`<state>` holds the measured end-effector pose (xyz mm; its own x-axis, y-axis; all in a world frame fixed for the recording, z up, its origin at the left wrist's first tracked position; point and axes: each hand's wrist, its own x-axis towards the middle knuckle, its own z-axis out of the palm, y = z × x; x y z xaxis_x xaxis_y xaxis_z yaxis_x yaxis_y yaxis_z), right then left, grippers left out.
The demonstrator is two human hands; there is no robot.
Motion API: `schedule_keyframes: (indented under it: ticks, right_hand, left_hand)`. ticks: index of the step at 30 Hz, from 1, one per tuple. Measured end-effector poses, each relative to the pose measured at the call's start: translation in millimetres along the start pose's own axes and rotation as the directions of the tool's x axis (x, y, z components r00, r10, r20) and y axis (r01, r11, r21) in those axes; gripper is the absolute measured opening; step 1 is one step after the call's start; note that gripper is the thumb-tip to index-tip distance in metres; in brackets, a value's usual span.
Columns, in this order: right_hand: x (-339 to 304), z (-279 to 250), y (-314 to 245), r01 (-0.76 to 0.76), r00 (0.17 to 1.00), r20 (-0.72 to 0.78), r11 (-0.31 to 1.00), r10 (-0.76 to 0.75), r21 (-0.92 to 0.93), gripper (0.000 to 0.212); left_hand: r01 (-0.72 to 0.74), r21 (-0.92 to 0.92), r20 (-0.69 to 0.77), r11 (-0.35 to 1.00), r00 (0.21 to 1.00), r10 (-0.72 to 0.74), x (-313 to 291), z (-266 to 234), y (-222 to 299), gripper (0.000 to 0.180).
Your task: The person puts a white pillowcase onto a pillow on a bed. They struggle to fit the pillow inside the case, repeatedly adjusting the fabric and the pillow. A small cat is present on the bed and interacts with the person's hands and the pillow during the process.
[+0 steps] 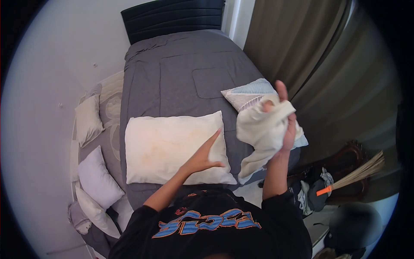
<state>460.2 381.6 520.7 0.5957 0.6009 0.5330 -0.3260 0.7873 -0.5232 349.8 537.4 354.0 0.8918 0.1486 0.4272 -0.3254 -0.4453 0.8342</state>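
Note:
A white pillow (168, 144) with faint yellowish stains lies flat across the near part of the grey-covered bed. My left hand (202, 157) is over its right side, fingers stretched and thumb apart, with nothing in it. To the right, my right hand (288, 125) is raised and holds a bunched white cloth that looks like a pillowcase (258, 129). Its folds hang down from the hand and cover some of the fingers. Behind the cloth lies a patterned pillow (250, 93) with blue and dark stripes, partly hidden.
The grey bedspread (181, 73) reaches back to a black headboard (172, 19). Several pillows, one of them pale lilac (99, 177), lie left of the bed. Brown curtains (297, 47) hang at right, above a straw broom (358, 172) with an orange binding and piled clothes (308, 194).

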Motion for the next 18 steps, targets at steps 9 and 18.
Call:
schedule_keyframes:
  ticks: [9,18]
  right_hand:
    - [51,-1,-29,-0.115,0.991,0.0,0.867,0.132,-0.485,0.046]
    - [91,-38,-28,0.294,0.942,0.294,-0.024,-0.161,-0.956,0.03]
  left_hand:
    - [-0.156,-0.391,-0.303,0.907,0.953,0.034,70,-27,42,0.053]
    - [0.061,-0.055,-0.679,0.997,0.729,-0.082,55,-117,64,0.01]
